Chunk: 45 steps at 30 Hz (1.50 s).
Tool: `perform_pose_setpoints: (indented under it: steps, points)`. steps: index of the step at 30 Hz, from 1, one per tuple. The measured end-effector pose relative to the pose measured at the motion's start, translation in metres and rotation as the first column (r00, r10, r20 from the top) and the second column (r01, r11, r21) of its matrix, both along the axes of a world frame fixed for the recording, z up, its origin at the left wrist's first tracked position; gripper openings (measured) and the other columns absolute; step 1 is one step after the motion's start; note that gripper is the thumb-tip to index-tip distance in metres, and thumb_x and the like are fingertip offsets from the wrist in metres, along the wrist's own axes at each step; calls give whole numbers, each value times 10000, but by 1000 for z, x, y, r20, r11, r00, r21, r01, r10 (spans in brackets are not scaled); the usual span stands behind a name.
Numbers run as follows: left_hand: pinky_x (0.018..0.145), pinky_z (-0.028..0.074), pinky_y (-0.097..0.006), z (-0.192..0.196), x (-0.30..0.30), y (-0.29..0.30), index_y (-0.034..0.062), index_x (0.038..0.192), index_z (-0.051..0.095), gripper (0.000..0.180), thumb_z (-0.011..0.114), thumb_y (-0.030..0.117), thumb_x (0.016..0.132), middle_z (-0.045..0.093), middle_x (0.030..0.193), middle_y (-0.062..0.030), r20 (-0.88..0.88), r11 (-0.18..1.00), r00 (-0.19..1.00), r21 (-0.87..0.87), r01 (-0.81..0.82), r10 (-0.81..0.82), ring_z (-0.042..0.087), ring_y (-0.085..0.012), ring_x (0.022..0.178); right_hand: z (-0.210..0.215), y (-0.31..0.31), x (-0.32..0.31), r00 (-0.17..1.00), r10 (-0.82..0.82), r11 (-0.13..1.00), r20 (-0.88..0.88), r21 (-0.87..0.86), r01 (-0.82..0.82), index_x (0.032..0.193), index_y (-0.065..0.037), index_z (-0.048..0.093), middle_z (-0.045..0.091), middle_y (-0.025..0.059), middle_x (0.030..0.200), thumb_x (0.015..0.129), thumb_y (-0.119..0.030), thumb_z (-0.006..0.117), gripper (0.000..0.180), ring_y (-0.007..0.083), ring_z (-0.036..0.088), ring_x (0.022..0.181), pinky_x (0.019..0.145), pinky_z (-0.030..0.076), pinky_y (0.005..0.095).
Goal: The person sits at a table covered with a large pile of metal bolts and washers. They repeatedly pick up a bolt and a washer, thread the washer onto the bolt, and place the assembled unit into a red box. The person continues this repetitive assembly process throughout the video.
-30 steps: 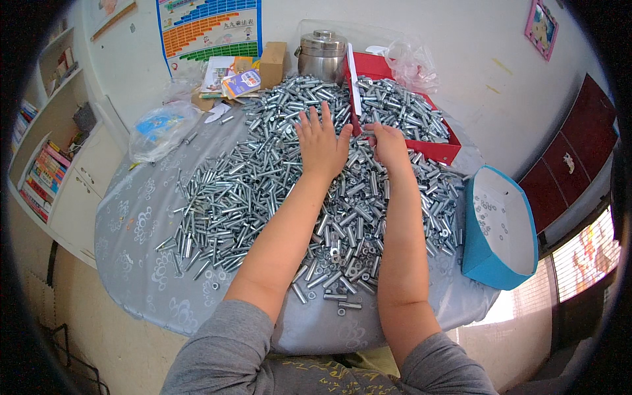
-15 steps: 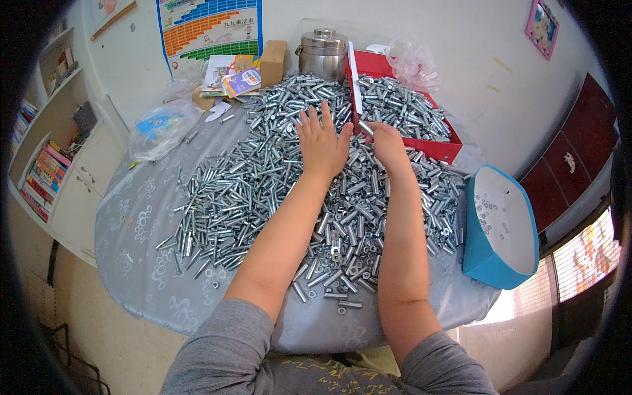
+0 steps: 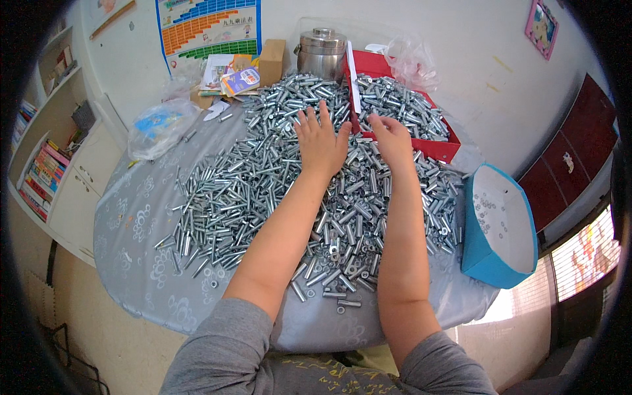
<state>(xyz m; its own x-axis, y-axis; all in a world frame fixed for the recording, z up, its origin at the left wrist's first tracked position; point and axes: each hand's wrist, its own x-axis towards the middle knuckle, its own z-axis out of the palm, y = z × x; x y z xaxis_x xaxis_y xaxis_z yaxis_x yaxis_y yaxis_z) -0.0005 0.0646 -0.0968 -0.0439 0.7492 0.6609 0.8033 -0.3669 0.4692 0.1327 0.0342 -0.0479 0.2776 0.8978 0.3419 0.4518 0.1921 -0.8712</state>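
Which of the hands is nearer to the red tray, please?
Right. The right hand rests at the red tray's near edge; the left hand lies flat on the metal sleeves, farther left.

**Home room used for piecework sorting**

Looks like a living space, not a factory. Round table [image 3: 131, 250] with a patterned grey cloth, buried in small metal sleeves [image 3: 263, 178]. Bookshelf [image 3: 39, 164] with colourful books on the left, chart poster [image 3: 207, 26] and a small pink picture [image 3: 543, 20] on plain walls, dark red cabinet [image 3: 579, 164] at right. Steel lidded pot [image 3: 321, 52] and snack packets [image 3: 240, 80] share the tabletop.
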Motion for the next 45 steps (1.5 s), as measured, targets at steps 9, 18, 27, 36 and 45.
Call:
perform_pose_setpoints:
  steps: [9,18,27,36,45]
  points:
    - [1033,124,-522,1,1,0,-27,1344,199,667,353,442,896,284,1318,-312,-42,999,998,9,-41,41,211,-467,1248,42,-32,18,928,-340,782,150,593,191,1355,-184,318,85,301,1397,727,-380,638,732,405,141,1288,1028,108,483]
    - [1031,137,-521,0,4,-3,-31,1337,217,666,351,447,893,296,1314,-307,-42,999,998,35,-36,37,224,-460,1245,58,14,53,835,-466,753,294,627,200,1115,-45,537,531,232,1092,719,-235,593,443,364,471,1056,935,318,423]
    - [1028,141,-520,0,0,1,-51,1320,244,694,386,458,871,336,1279,-318,51,998,999,65,-7,4,256,-468,1227,-21,119,53,494,48,946,868,-198,257,942,-13,633,603,202,997,788,-394,531,423,351,589,911,769,473,427]
    - [1036,129,-504,-1,0,0,-61,1313,256,702,392,462,865,350,1260,-329,75,999,997,38,28,-30,250,-459,1234,-36,127,44,614,-151,909,775,-136,395,927,-42,645,619,182,969,740,-367,584,381,330,603,897,764,483,399]
    - [1032,146,-506,6,2,-3,-41,1315,267,666,355,461,886,402,1252,-254,48,999,998,45,27,-29,287,-445,1217,-3,70,29,988,-53,972,144,235,18,835,18,644,610,102,646,822,-294,574,321,162,544,587,559,413,309]
